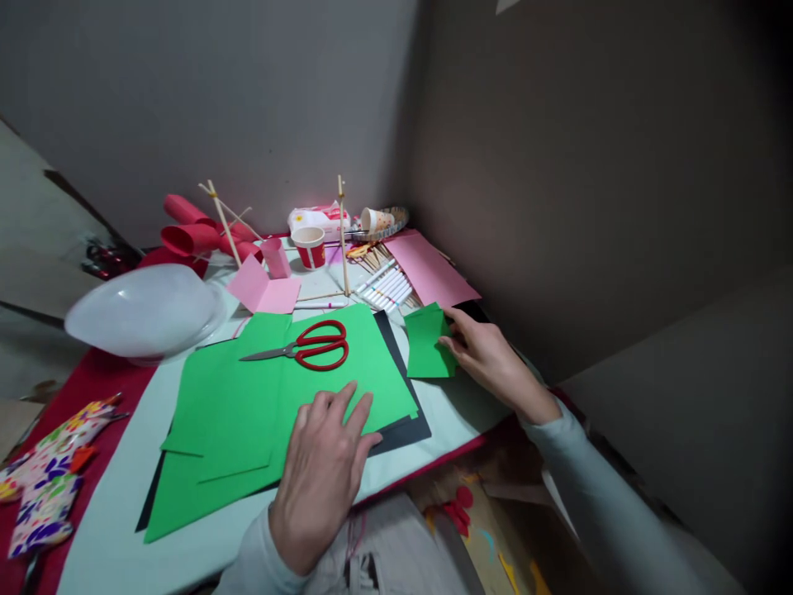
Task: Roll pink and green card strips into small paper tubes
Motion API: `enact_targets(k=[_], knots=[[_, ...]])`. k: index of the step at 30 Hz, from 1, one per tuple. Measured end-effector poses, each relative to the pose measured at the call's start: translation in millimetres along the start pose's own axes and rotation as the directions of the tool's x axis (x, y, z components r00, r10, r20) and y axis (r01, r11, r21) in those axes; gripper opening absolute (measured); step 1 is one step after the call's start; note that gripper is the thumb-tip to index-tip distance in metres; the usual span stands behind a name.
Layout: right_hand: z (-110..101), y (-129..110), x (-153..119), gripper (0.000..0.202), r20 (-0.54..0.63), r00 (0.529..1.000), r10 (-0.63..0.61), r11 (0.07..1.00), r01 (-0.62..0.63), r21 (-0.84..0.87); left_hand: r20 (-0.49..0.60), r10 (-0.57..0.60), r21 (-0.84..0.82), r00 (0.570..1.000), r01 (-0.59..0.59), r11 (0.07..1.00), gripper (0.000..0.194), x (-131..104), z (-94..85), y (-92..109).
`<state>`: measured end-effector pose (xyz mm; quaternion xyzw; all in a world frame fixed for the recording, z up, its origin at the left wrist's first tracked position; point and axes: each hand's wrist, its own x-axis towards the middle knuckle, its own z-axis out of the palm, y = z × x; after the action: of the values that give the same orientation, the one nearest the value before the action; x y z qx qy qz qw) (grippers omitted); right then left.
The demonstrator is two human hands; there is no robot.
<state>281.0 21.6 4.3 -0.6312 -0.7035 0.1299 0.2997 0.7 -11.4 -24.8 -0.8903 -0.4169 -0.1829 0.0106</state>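
Note:
My right hand (486, 351) pinches the right edge of a small piece of green paper (427, 343), which shows a fold or several layers along its top. My left hand (328, 463) lies with fingers spread on larger green sheets (241, 413). Those sheets overlap one another on top of black paper (409, 434), whose edges show at the right and lower left. A pair of scissors (303, 347) with red handles rests shut on the green sheets, blades pointing left, beyond my left hand.
White markers (387, 287) lie in a row before pink paper (434, 268). A red paper cup (310, 248), folded pink card (266, 289) and stick frame (343, 240) stand behind the sheets. At left are a whitish bowl (142, 310), red paper tubes (189, 238) and patterned fabric (53, 479).

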Motion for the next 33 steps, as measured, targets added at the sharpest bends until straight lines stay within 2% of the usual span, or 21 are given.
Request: enact_targets(k=[5,9,11,15,18,20,22,25,27,29,31,33], knots=[[4,6,0,0.036,0.024,1.000,-0.008,1.000,0.007,0.027,-0.076,0.102,0.092,0.992,-0.095,0.991,0.020,5,-1.5,-1],[-2,11,0,0.041,0.028,1.000,0.003,0.999,-0.004,0.048,-0.127,0.142,0.056,0.982,-0.136,0.989,0.017,4,-4.0,-7],[-6,13,-2,0.043,0.034,0.999,0.019,0.998,-0.021,0.060,-0.196,0.137,0.011,0.971,-0.137,0.990,0.016,4,-6.1,-11],[-8,12,-3,0.044,0.101,0.994,0.043,0.991,-0.055,0.120,-0.396,0.022,-0.054,0.918,-0.047,0.997,0.012,4,-11.3,-18],[-5,9,0,0.047,0.148,0.988,0.050,0.981,-0.077,0.180,-0.456,-0.090,-0.071,0.886,0.065,0.995,0.009,3,-13.6,-22],[0,8,4,0.049,0.169,0.984,0.055,0.971,-0.092,0.221,-0.473,-0.096,-0.066,0.876,0.074,0.995,0.008,1,-12.9,-22],[7,10,8,0.051,0.194,0.979,0.056,0.955,-0.109,0.275,-0.449,-0.045,-0.084,0.892,0.008,0.996,0.010,0,-10.4,-20],[21,13,12,0.053,0.239,0.970,0.055,0.911,-0.146,0.385,-0.287,0.079,-0.087,0.955,-0.108,0.990,0.020,-1,-5.3,-14],[31,13,13,0.056,0.278,0.959,0.057,0.863,-0.187,0.468,-0.144,0.108,-0.041,0.984,-0.115,0.992,0.040,-1,-2.4,-9],[38,10,13,0.056,0.328,0.943,0.056,0.801,-0.239,0.550,-0.064,0.093,-0.002,0.994,-0.093,0.996,0.063,-2,-0.6,-6],[41,3,13,0.054,0.368,0.928,0.049,0.734,-0.284,0.617,-0.040,0.090,-0.002,0.995,-0.090,0.996,0.074,-2,0.0,-5],[41,-4,13,0.051,0.391,0.920,0.033,0.677,-0.309,0.668,-0.058,0.093,-0.024,0.994,-0.095,0.995,0.067,-3,-0.5,-5]])
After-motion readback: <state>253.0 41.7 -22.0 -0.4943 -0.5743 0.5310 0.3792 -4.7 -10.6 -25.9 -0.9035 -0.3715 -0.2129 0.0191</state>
